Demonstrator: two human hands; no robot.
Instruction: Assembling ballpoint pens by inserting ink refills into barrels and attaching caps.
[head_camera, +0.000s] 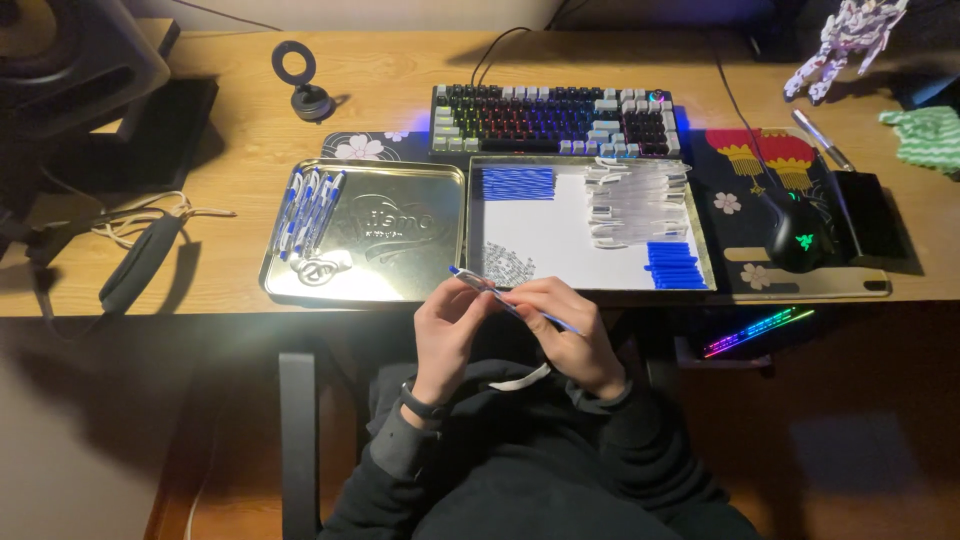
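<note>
Both hands meet just below the wooden desk (250, 100) edge: the left hand (447, 335) pinches the front end of a slim blue-and-clear plastic pen (512, 300), the right hand (572, 340) grips its rear, near the open metal tin tray (590, 285).

Two tin trays (365, 285), one keyboard (555, 120), perhaps six pens (308, 215)
</note>
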